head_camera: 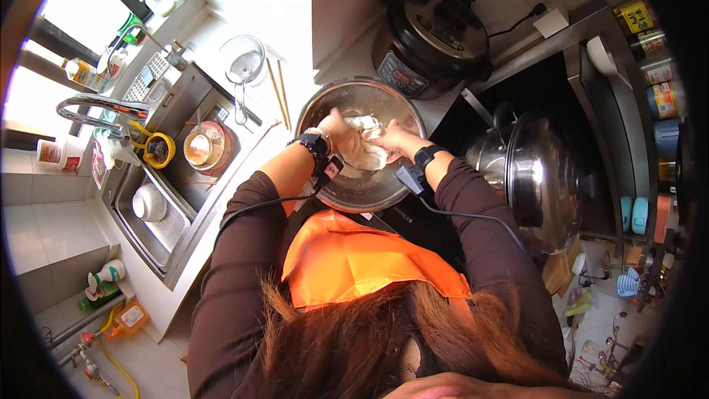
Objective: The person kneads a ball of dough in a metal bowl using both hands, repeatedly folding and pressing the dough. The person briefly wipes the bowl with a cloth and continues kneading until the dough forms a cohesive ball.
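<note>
A lump of pale dough [360,147] lies in a wide stainless-steel bowl [382,199], its surface folded and uneven. My left hand [335,128] grips the dough on its left side, the fingers partly sunk behind it. From the right, my right hand [394,141] holds the other edge, with thumb and fingers around a fold. Bits of flour or dough stick to the bowl's inner wall. Both wrists carry dark bands with small cabled devices.
Behind the bowl stands an electric pressure cooker [432,39]. A large lidded steel pot [540,177] sits on the cooktop at right. Left of the bowl lie wooden chopsticks [278,94] and a clear ladle-like vessel [242,66]. The sink [183,199] holds stacked bowls [207,147].
</note>
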A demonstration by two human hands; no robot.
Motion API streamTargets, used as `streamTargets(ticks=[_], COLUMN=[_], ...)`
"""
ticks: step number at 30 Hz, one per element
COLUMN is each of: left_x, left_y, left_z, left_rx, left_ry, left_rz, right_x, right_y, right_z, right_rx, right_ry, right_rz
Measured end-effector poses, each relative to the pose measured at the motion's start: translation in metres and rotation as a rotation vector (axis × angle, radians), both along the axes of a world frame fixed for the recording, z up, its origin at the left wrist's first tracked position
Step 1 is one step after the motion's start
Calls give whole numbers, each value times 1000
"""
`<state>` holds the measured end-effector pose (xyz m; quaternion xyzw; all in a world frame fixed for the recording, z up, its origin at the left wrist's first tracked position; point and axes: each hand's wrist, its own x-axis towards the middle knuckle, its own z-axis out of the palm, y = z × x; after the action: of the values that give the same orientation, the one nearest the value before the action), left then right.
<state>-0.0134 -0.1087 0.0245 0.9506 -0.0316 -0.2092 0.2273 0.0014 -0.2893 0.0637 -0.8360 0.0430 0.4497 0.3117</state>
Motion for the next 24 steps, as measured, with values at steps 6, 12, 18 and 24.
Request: streamTargets(ticks=[6,12,18,24], left_x=[-25,-67,-68,-60], left_y=[-19,-16,-1,-16], left_z=[62,71,68,25], left_rx=[103,-30,-111,180], left_ry=[-310,-456,28,-56], left_rz=[-194,-359,-520,-377], right_x=[-18,8,-43,-39], right_y=[-2,5,9,27], right_z=[-14,27,32,-3], right_rx=[349,24,-51,-102], right_ry=[474,-535,-596,-351], right_rz=[-383,462,879,775])
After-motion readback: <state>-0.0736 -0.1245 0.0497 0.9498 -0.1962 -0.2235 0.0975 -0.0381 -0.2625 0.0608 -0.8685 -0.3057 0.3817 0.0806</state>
